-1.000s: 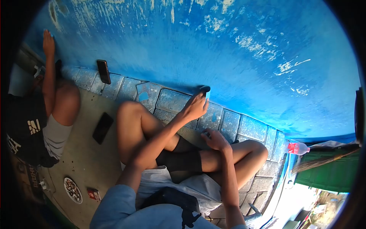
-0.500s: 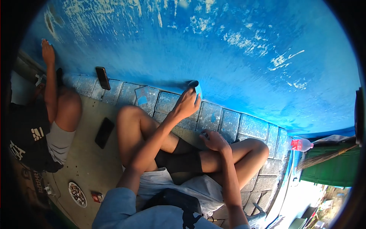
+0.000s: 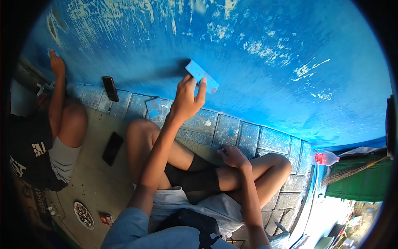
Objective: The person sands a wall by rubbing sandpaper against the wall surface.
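My left hand point(image 3: 190, 97) is raised against the blue wall point(image 3: 257, 79), its fingers closed on a thin, slightly bent piece of sandpaper point(image 3: 202, 76) with a light blue visible side. A shadow falls on the wall beside it. Pale scraped patches mark the wall higher up. Lower down, my right hand point(image 3: 233, 157) rests over my crossed legs, holding nothing, its fingers loosely apart. A bluish flat scrap point(image 3: 154, 113) lies on the paving bricks point(image 3: 228, 129) along the foot of the wall.
A phone point(image 3: 110, 88) leans by the wall; another dark phone point(image 3: 112, 148) lies on the floor. At left, another person's hand point(image 3: 57, 64) touches the wall. A plate of small bits point(image 3: 84, 215) and a red pack point(image 3: 106, 218) sit nearby. A bottle point(image 3: 326, 158) and a broom point(image 3: 350, 171) are at right.
My left hand has moved up the wall and slightly left, and the sandpaper now shows its flat blue side. The other person's hand has shifted slightly down and right. My right hand stays nearly still.
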### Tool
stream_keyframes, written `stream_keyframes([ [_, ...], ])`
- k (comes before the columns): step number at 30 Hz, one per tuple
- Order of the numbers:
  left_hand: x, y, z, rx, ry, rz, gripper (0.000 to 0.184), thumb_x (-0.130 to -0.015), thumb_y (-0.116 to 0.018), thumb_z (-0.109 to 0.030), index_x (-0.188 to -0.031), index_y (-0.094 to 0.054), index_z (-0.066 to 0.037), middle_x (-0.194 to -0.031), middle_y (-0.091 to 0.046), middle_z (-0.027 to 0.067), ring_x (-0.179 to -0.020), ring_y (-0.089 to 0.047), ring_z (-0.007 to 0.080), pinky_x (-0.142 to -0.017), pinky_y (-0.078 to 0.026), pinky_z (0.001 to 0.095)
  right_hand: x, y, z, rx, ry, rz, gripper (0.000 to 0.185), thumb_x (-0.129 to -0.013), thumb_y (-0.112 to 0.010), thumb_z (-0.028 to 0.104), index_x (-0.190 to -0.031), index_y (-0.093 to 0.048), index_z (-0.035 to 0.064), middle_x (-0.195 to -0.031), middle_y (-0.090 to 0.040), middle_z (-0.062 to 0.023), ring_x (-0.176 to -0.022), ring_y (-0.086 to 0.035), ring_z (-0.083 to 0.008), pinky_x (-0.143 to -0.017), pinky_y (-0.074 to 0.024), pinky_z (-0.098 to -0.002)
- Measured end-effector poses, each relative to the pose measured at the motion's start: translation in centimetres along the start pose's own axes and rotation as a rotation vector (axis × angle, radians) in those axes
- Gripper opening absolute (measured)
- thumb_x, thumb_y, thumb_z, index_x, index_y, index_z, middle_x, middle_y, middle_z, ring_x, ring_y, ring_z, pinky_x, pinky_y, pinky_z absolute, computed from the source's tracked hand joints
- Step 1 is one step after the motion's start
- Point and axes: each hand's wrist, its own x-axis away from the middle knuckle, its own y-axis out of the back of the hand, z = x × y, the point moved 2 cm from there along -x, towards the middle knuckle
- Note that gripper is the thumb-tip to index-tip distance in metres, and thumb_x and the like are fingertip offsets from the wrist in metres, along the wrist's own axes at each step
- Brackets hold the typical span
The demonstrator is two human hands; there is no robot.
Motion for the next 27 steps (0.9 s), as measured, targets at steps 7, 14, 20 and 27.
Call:
stream_keyframes([
  [7,4.1,-3.9,3.7,-0.06,0.024,0.156,0.016,-0.094,-0.051,-0.009,-0.087,-0.057,0.004,-0.085,-0.058,0.0239,-0.075,-0.058,0.0412,-0.069,-0.046,0.0485,-0.4,-0.3,-0.5,0.023,0.015,-0.011,0.034,-0.094,-0.06,0.031,-0.119,-0.063,0.0065,-0.101,-0.07,-0.0206,-0.092,-0.069,-0.0344,-0.082,-0.0528,-0.0424],
  [14,-2.4,0.8,-2.6,-0.066,-0.143,-0.076,0.011,-0.093,-0.053,-0.006,-0.086,-0.057,0.001,-0.085,-0.058,0.0201,-0.073,-0.056,0.0403,-0.066,-0.044,0.0488,-0.1,-0.4,-0.8,-0.028,0.025,-0.018,0.034,-0.094,-0.06,0.03,-0.118,-0.063,0.006,-0.1,-0.07,-0.0208,-0.092,-0.069,-0.0349,-0.082,-0.053,-0.0418],
  [20,1.2,-2.6,0.5,-0.091,-0.013,0.059,0.016,-0.094,-0.053,-0.01,-0.09,-0.062,0.002,-0.09,-0.06,0.0228,-0.081,-0.059,0.0407,-0.072,-0.046,0.0458,-0.1,-0.1,-0.1,-0.035,0.001,-0.006,0.037,-0.093,-0.06,0.033,-0.117,-0.064,0.0056,-0.102,-0.068,-0.0247,-0.101,-0.064,-0.0407,-0.088,-0.0502,-0.0466],
  [27,-0.7,-1.4,-1.5,-0.034,-0.077,-0.003,0.017,-0.096,-0.05,-0.01,-0.093,-0.058,0.004,-0.086,-0.059,0.0232,-0.078,-0.058,0.0411,-0.068,-0.045,0.0488,0.5,-0.3,-0.6,0.007,0.025,-0.017,0.036,-0.094,-0.06,0.031,-0.118,-0.063,0.0044,-0.101,-0.07,-0.0216,-0.096,-0.068,-0.0367,-0.085,-0.0526,-0.0431],
])
